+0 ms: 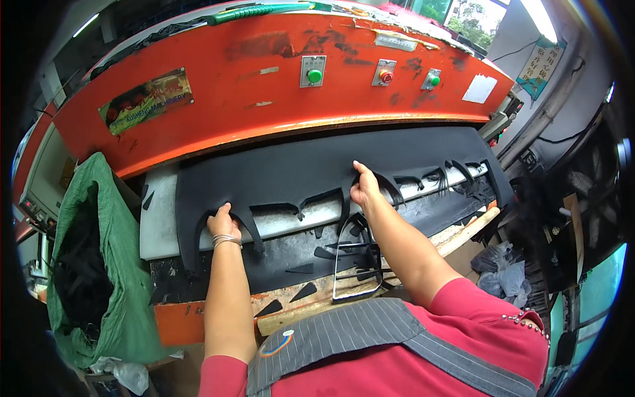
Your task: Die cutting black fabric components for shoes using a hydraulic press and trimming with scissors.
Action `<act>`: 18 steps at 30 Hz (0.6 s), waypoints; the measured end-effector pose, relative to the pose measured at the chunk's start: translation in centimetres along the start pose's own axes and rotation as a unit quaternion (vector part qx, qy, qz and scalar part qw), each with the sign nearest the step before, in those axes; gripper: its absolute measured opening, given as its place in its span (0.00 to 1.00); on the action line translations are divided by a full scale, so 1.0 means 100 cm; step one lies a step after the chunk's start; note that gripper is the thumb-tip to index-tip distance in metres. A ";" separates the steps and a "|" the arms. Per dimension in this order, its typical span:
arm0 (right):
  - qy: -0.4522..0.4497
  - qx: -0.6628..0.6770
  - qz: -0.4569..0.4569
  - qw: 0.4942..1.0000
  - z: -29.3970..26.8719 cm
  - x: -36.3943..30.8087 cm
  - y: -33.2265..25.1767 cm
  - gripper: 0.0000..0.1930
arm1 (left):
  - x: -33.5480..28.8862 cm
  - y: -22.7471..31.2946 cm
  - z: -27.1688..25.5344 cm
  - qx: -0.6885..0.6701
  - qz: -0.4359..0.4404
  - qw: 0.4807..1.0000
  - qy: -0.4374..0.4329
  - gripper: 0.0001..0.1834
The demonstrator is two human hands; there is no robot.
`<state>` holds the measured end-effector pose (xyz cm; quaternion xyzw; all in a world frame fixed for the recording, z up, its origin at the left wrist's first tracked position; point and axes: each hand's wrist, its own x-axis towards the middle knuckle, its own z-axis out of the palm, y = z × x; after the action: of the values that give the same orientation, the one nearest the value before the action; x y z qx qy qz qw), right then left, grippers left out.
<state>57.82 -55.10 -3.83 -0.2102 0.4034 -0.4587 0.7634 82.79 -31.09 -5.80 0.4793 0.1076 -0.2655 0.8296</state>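
I am pinning the black sheet (pixel 278 175) flat on the white board (pixel 159 221), its long axis running left to right; left hand (pixel 223 223) and right hand (pixel 364 188) are both gripping its cut near edge, fingers curled.

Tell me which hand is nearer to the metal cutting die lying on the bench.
Right. The right hand presses the black sheet just above the metal cutting die; the left hand holds the sheet farther off, to the die's left.
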 end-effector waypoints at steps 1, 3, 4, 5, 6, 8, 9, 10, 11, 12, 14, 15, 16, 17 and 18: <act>-0.011 0.047 -0.023 0.999 -0.004 0.012 0.004 0.17 | -0.002 -0.002 0.003 0.005 0.009 1.000 0.017 0.28; -0.049 0.060 0.025 0.997 0.002 -0.007 0.011 0.15 | -0.007 -0.001 -0.005 0.013 0.003 0.999 0.035 0.28; -0.096 0.019 0.085 0.992 0.003 -0.014 0.010 0.15 | -0.009 -0.001 -0.010 0.008 -0.001 1.000 0.024 0.28; -0.142 -0.020 0.139 0.980 0.001 -0.021 0.007 0.16 | -0.011 -0.003 -0.012 0.003 -0.006 1.000 0.010 0.27; -0.136 -0.063 0.174 0.973 0.002 -0.030 0.008 0.16 | -0.004 -0.005 -0.023 -0.015 -0.036 0.999 0.000 0.20; -0.111 -0.158 0.219 0.956 0.005 -0.058 -0.004 0.19 | 0.003 -0.004 -0.032 -0.052 -0.058 0.996 -0.053 0.08; -0.173 -0.179 0.220 0.943 -0.004 -0.062 -0.008 0.21 | -0.002 -0.002 -0.018 -0.063 -0.069 0.993 -0.074 0.07; -0.211 -0.242 0.223 0.920 -0.016 -0.068 -0.015 0.19 | -0.007 0.001 -0.004 -0.061 -0.067 0.993 -0.081 0.09; -0.269 -0.339 0.221 0.874 -0.027 -0.075 -0.020 0.19 | -0.012 0.003 0.004 -0.061 -0.061 0.993 -0.086 0.11; -0.298 -0.457 0.211 0.811 -0.028 -0.093 -0.027 0.20 | -0.008 0.005 -0.004 -0.076 -0.071 0.989 -0.103 0.13; -0.383 -0.666 -0.024 0.640 -0.044 -0.125 -0.034 0.26 | 0.001 -0.007 -0.022 -0.070 -0.034 0.993 -0.090 0.14; -0.357 -0.712 -0.083 0.599 -0.053 -0.141 -0.042 0.28 | -0.002 -0.013 -0.017 -0.066 -0.026 0.993 -0.098 0.14; -0.345 -0.752 -0.198 0.526 -0.064 -0.158 -0.048 0.31 | -0.005 -0.015 -0.015 -0.067 -0.033 0.992 -0.104 0.14; -0.302 -0.797 -0.223 0.473 -0.072 -0.173 -0.052 0.32 | -0.010 -0.015 -0.012 -0.068 -0.040 0.991 -0.110 0.15; -0.277 -0.819 -0.207 0.457 -0.079 -0.183 -0.055 0.32 | -0.019 -0.014 0.000 -0.070 -0.058 0.988 -0.122 0.15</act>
<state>43.83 -41.48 3.11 -0.9323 0.3048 0.0210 0.1935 80.44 -31.02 -6.04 0.3769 0.0511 -0.3616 0.8512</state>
